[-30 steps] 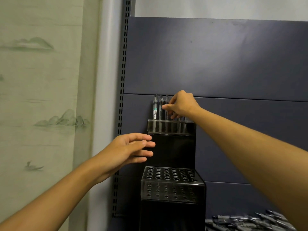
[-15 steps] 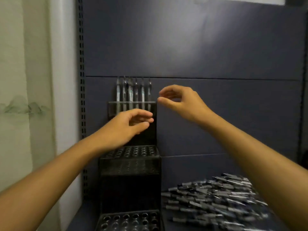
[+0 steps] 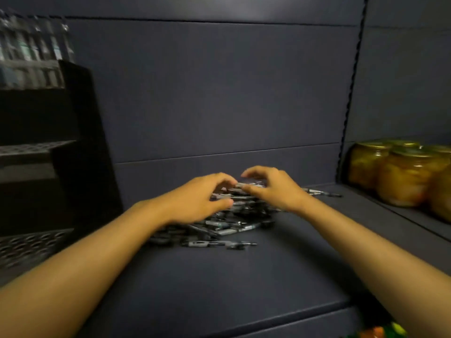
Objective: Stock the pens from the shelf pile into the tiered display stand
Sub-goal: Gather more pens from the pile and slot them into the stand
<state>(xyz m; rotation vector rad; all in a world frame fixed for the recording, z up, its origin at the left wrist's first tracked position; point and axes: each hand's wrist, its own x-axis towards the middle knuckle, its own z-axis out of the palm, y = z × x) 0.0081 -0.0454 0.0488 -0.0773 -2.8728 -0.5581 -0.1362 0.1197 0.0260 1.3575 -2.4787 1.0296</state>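
Both hands over the pen pile, centre of frame, on the shelf. Left hand: fingers curled down onto pens; grip on any pen cannot be told, blurred. Right hand: grip pinches a pen at pile top. Stand at left edge; blurred pens in top tier, upper left. Jars at right.

stand blocks left, jars block right
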